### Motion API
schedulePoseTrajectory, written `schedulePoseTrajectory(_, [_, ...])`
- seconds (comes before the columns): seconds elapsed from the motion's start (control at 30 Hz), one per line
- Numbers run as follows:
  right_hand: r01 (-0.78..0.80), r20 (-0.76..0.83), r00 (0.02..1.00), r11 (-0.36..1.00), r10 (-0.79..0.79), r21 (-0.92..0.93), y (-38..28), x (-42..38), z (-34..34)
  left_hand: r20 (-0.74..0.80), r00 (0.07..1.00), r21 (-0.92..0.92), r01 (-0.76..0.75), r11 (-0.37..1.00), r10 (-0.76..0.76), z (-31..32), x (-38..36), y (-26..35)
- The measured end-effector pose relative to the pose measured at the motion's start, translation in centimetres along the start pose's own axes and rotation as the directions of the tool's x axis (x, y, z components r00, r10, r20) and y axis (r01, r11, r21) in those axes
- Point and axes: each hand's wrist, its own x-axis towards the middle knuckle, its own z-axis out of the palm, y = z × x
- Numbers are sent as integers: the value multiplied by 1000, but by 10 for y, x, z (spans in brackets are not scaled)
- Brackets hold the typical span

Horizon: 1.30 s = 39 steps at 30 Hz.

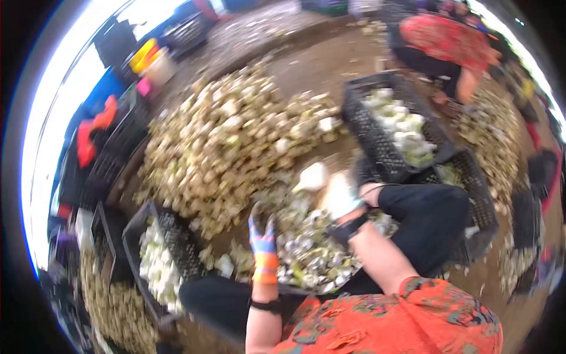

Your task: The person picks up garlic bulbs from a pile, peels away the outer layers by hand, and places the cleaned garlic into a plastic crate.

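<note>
My left hand, in an orange, blue and purple glove, points forward with fingers apart and nothing between them. It is beside a heap of garlic trimmings and small bulbs between my legs. My right hand, in a pale glove with a dark band at the wrist, is smeared by motion over the far part of that heap. A large white garlic bulb shows right at its blurred fingers; I cannot tell whether they grip it. Beyond both hands lies a big pile of untrimmed garlic.
A black crate with white bulbs stands ahead to the right, another crate by my right knee. At my left is a black crate of white garlic. A person in red bends over more garlic at the far right.
</note>
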Motion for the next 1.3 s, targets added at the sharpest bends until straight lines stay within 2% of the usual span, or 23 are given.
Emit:
schedulePoseTrajectory(0.03, [132,-28,991,971,-129,200,-29,2,10,-37,999,5,-1,1000,2,-10,1,-9])
schedulePoseTrajectory(0.1, [188,253,926,924,-279,333,-81,5,41,-151,987,-69,47,996,-57,-30,7,-43])
schedulePoseTrajectory(0.13, [384,148,897,900,-417,206,-87,12,38,-216,968,-158,93,983,-127,-35,7,-54])
schedulePoseTrajectory(0.2, [244,104,959,952,-265,183,-59,47,10,-254,898,-457,214,863,-358,-34,10,-47])
schedulePoseTrajectory(0.27, [-35,89,993,923,75,-384,12,111,-45,-315,897,-537,102,837,-311,-41,19,-46])
schedulePoseTrajectory(0.3, [-142,-69,988,658,136,-739,60,93,2,-368,869,-547,87,833,-332,-45,19,-42])
schedulePoseTrajectory(0.33, [49,69,989,155,128,-987,110,113,-14,-415,836,-555,78,828,-357,-48,17,-37])
schedulePoseTrajectory(0.4, [320,258,943,-361,208,-876,189,116,13,-517,784,-511,39,859,-343,-53,17,-30])
schedulePoseTrajectory(0.47, [301,79,925,-590,372,-749,244,129,12,-527,739,-563,67,824,-420,-64,18,-30])
schedulePoseTrajectory(0.53, [239,1,949,-720,314,-652,267,139,15,-568,722,-523,54,850,-395,-77,23,-36])
schedulePoseTrajectory(0.6, [305,156,946,-621,284,-722,266,142,7,-568,690,-585,46,810,-449,-81,23,-32])
schedulePoseTrajectory(0.67, [213,164,968,-279,189,-936,257,150,-14,-612,716,-504,-29,863,-334,-86,31,-35])
schedulePoseTrajectory(0.7, [-145,-122,970,102,208,-984,242,151,-19,-629,726,-463,-65,884,-276,-87,34,-36])
schedulePoseTrajectory(0.73, [-483,-368,872,437,324,-759,227,148,-23,-630,736,-476,-115,872,-246,-85,36,-30])
schedulePoseTrajectory(0.8, [-25,-34,987,-59,155,-998,209,134,-28,-634,694,-555,-101,826,-342,-83,41,-22])
schedulePoseTrajectory(0.83, [199,157,976,-319,153,-926,206,121,-29,-636,667,-584,-88,807,-387,-82,36,-19])
schedulePoseTrajectory(0.87, [245,167,962,-407,218,-880,213,111,-27,-663,651,-543,-78,836,-370,-83,27,-19])
schedulePoseTrajectory(0.97, [389,146,864,-454,482,-801,242,81,-8,-697,623,-506,-74,859,-357,-88,14,1])
schedulePoseTrajectory(1.0, [502,171,811,-515,560,-695,261,77,-23,-716,636,-511,-198,837,-287,-95,8,4])
schedulePoseTrajectory(1.13, [650,-201,649,-673,733,-353,306,42,-39,-874,479,-287,-362,887,-87,-134,0,17])
schedulePoseTrajectory(1.2, [578,-78,750,-708,657,-406,304,30,-54,-871,478,-260,-259,930,-111,-136,-4,28])
schedulePoseTrajectory(1.27, [394,246,918,-797,312,-458,291,21,-70,-867,486,-281,-287,916,-114,-142,-3,15])
schedulePoseTrajectory(1.3, [329,97,941,-804,325,-495,275,18,-75,-862,492,-299,-299,906,-122,-144,-4,5])
